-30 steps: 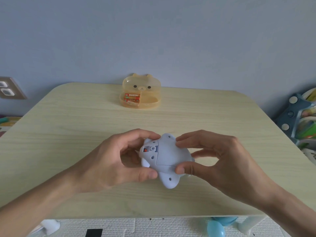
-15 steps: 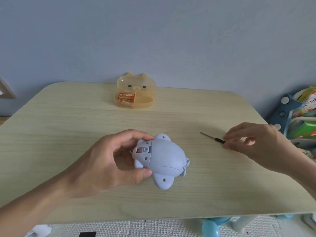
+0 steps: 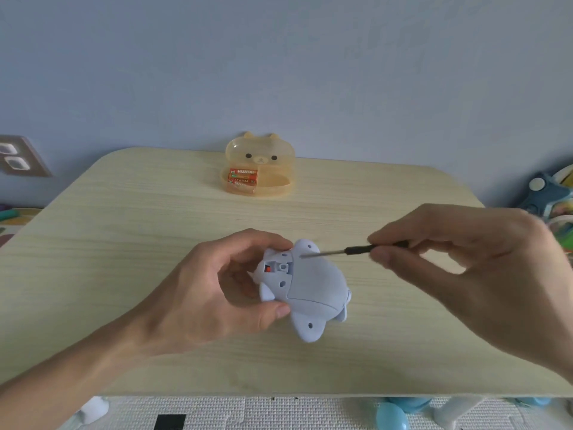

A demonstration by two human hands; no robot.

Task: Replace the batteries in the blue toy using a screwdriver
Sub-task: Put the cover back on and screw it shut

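Observation:
A pale blue animal-shaped toy (image 3: pixel 313 283) lies belly-up at the middle of the table, its underside showing a battery cover, screw holes and a small red switch. My left hand (image 3: pixel 217 290) grips its left end between thumb and fingers. My right hand (image 3: pixel 459 268) pinches a thin black-handled screwdriver (image 3: pixel 356 250) and holds it level. Its metal tip sits over the toy's upper edge, near a screw hole. At the table's far side stands a clear orange bear-faced box (image 3: pixel 259 167), its lid up, with orange batteries (image 3: pixel 243 176) inside.
The light wooden table (image 3: pixel 124 228) ends in a front edge close to me. A wall socket (image 3: pixel 18 156) is at the far left. Toys on a rack (image 3: pixel 552 197) stand past the right edge. Blue balls (image 3: pixel 392 415) lie on the floor mat below.
My right hand left the toy, reached right to the screwdriver on the table, picked it up and brought its tip back to the toy. My left hand kept holding the toy.

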